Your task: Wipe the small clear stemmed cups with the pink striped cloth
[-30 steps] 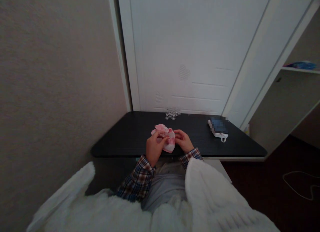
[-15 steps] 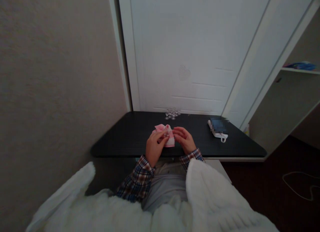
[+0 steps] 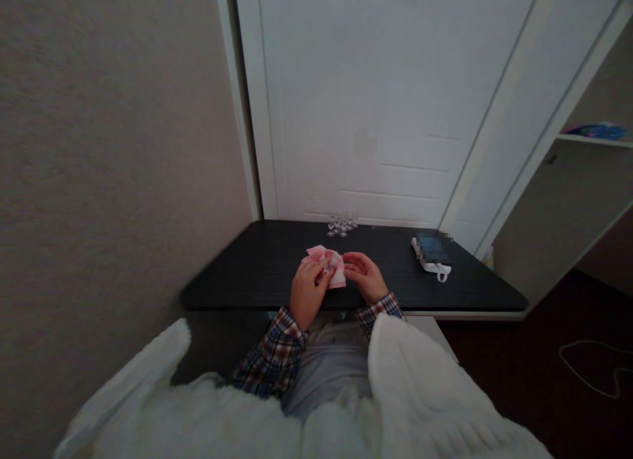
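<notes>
At a black desk point(image 3: 247, 274), the left hand point(image 3: 307, 291) is pinching a pink-and-white cloth point(image 3: 338, 278) near the front edge; small clear pieces point(image 3: 342, 225) are clustering by the back edge; the right hand point(image 3: 366, 278) is curling beside the cloth, its grip unclear; a dark device point(image 3: 431, 248) is lying near the back right corner.

On my feed this looks like a room in a home. I see a plain textured wall point(image 3: 113, 149) filling the left, a white panel point(image 3: 410, 76) with a heart pattern point(image 3: 365, 143) behind a dark desk point(image 3: 242, 268), and a shelf point(image 3: 593, 140) at right.
</notes>
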Action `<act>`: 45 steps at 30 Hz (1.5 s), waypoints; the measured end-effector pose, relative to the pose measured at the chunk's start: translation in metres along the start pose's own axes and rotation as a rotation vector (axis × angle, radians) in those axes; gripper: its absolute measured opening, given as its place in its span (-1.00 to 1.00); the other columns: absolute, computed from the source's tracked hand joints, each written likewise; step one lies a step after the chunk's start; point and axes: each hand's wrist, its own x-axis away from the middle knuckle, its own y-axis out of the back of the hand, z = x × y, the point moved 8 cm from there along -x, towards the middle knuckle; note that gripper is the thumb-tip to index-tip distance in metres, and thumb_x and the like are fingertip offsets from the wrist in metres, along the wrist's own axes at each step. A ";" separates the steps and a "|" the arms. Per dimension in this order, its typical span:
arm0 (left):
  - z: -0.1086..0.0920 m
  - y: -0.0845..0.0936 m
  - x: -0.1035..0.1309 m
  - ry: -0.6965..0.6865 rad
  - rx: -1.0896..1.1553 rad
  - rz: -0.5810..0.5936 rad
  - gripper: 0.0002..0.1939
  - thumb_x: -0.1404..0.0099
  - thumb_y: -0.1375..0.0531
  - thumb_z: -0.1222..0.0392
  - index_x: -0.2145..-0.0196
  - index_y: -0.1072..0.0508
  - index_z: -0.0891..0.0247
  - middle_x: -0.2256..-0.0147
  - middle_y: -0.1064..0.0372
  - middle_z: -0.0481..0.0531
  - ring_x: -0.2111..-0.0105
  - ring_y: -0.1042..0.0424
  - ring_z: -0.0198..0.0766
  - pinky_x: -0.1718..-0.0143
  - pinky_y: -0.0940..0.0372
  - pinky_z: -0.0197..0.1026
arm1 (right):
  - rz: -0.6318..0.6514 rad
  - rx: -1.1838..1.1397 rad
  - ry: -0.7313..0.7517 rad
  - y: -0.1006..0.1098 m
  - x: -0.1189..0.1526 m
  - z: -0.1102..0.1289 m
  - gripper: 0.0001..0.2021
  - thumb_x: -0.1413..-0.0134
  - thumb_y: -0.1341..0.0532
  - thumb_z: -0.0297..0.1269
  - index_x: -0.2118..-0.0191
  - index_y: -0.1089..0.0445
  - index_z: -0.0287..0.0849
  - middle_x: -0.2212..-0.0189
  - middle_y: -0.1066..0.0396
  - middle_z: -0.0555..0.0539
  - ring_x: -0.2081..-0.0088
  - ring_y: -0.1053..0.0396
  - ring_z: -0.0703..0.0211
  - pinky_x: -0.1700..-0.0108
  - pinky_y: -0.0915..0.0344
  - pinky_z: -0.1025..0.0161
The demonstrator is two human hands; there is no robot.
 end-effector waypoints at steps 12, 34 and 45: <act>-0.009 -0.001 0.000 -0.038 -0.081 0.049 -0.68 -0.24 -0.05 0.18 0.04 -0.37 0.16 0.07 -0.35 0.07 0.06 -0.26 -0.09 0.00 -0.13 -0.01 | -0.004 0.032 0.031 0.003 0.000 0.000 -0.70 0.24 -0.31 -0.37 0.25 -0.36 -0.14 0.22 -0.39 -0.03 0.26 -0.38 0.23 0.11 -0.31 0.22; -0.005 -0.008 0.002 -0.045 -0.209 0.071 -0.70 -0.26 -0.03 0.18 0.08 -0.37 0.27 0.05 -0.36 0.09 -0.01 -0.24 -0.13 -0.11 -0.05 0.01 | 0.000 0.291 -0.011 0.000 -0.002 -0.014 -0.66 0.32 -0.32 -0.32 0.27 -0.38 -0.17 0.21 -0.36 -0.07 0.26 -0.36 0.19 0.12 -0.29 0.16; -0.005 -0.006 0.002 -0.048 -0.167 0.062 -0.71 -0.22 -0.08 0.24 0.08 -0.32 0.26 0.11 -0.36 0.08 0.07 -0.28 -0.15 -0.04 -0.13 -0.03 | -0.037 0.399 0.023 0.002 0.000 -0.002 -0.81 0.13 -0.23 -0.17 0.42 -0.36 -0.19 0.49 -0.38 0.01 0.42 -0.31 0.24 0.34 -0.26 0.30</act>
